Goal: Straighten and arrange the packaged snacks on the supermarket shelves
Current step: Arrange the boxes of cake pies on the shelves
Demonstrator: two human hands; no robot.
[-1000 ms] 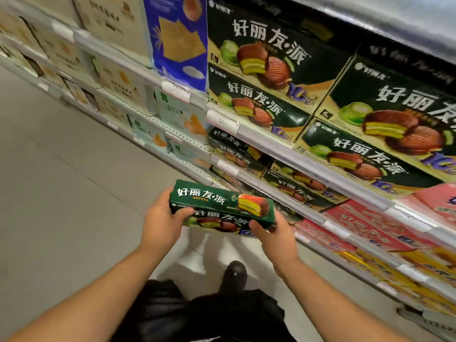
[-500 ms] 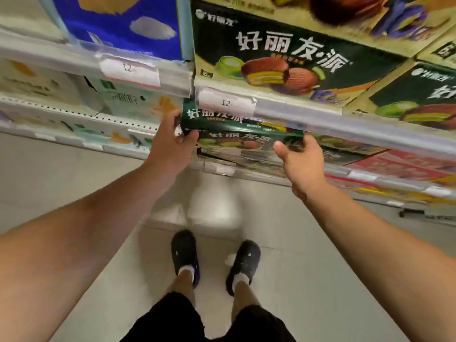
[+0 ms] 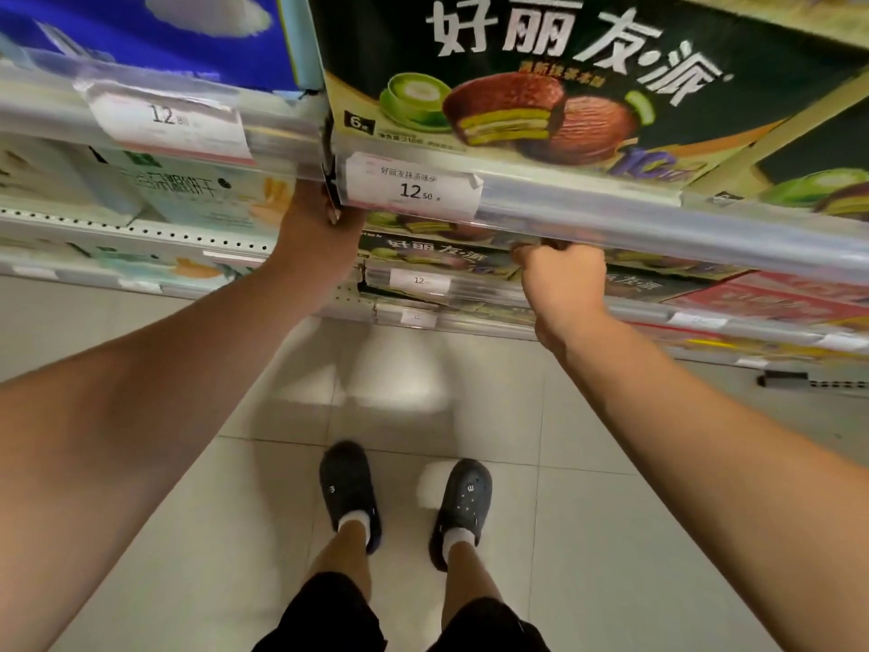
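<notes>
A dark green pie box lies lengthwise between my hands, pushed in under the upper shelf rail, which hides most of it. My left hand grips its left end, with the fingers hidden behind the rail. My right hand holds the right end with curled fingers. Directly below lies another green pie box on the lower shelf. A large green pie box stands on the upper shelf above.
A blue box stands at the upper left, pale biscuit boxes below it. Red boxes fill the lower right shelf. Price tags hang on the rails. My feet stand on tiled floor.
Both hands lifted the green box from waist height and slid it into the shelf under the upper rail. My view moved closer to the shelves and tilted down.
</notes>
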